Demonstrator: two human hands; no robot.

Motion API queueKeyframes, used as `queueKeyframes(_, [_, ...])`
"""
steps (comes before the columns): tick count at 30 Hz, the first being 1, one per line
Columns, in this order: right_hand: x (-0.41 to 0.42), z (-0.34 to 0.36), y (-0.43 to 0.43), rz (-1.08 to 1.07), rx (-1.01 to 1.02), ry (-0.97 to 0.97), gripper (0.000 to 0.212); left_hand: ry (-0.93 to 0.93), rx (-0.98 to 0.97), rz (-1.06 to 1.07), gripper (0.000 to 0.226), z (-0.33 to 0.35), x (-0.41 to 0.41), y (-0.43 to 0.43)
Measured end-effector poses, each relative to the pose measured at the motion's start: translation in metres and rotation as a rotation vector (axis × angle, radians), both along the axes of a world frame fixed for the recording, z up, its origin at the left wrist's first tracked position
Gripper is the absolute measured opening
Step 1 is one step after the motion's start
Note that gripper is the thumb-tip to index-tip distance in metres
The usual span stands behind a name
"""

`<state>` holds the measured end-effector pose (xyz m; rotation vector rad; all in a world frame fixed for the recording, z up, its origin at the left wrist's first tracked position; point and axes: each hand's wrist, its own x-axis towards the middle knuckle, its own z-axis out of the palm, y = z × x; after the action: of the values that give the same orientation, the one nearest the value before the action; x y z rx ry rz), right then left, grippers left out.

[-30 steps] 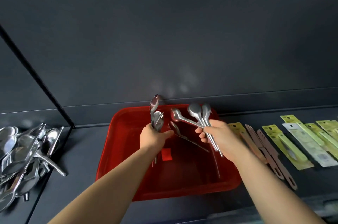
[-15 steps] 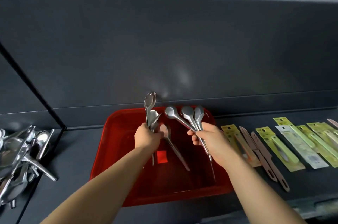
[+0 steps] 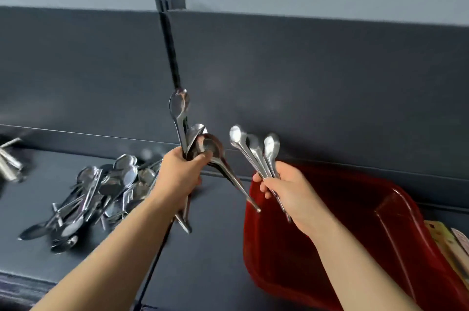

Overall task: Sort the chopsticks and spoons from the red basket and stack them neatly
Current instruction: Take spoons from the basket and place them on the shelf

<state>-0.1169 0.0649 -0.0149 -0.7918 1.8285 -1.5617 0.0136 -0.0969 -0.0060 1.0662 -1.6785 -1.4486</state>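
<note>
My left hand (image 3: 180, 176) grips a bunch of steel spoons (image 3: 200, 148) by their handles, bowls up, held above the dark shelf between the spoon pile and the basket. My right hand (image 3: 286, 187) grips three long steel spoons (image 3: 253, 148), bowls up, over the left rim of the red basket (image 3: 396, 224). The basket sits at the lower right, and what shows of its inside looks bare. A loose pile of spoons (image 3: 101, 191) lies on the shelf to the left.
A thin black divider rod (image 3: 169, 44) runs up the dark back panel and down under my left arm. Packaged utensils (image 3: 454, 242) lie beyond the basket's right edge. Metal pieces (image 3: 9, 158) sit at the far left.
The view has swung left. Both hands lifted their spoons out of the basket and moved left; the left hand is now past the basket, close to the spoon pile.
</note>
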Motion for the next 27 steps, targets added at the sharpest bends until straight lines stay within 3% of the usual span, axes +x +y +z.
queueKeyframes(7, [0.092,-0.029,-0.128,0.122,0.212,0.080,0.026,-0.342,-0.154,0.152,0.039,-0.027,0.102,-0.109])
queueKeyframes(10, [0.120,-0.045,-0.165,0.113,0.302,0.160,0.015,-0.475,-0.170,0.152,0.032,-0.049,0.120,-0.141])
queueKeyframes(13, [0.137,-0.059,-0.190,0.046,0.395,0.256,0.025,-0.546,-0.215,0.115,0.029,-0.068,0.125,-0.160])
queueKeyframes(18, [0.152,-0.072,-0.205,-0.049,0.501,0.369,0.006,-0.527,-0.248,0.085,0.019,-0.085,0.127,-0.172])
queueKeyframes(23, [0.165,-0.073,-0.210,-0.101,0.466,0.388,0.032,-0.466,-0.221,0.035,0.019,-0.087,0.129,-0.176])
queueKeyframes(27, [0.171,-0.070,-0.207,-0.094,0.476,0.424,0.037,-0.425,-0.220,-0.027,0.022,-0.088,0.132,-0.172])
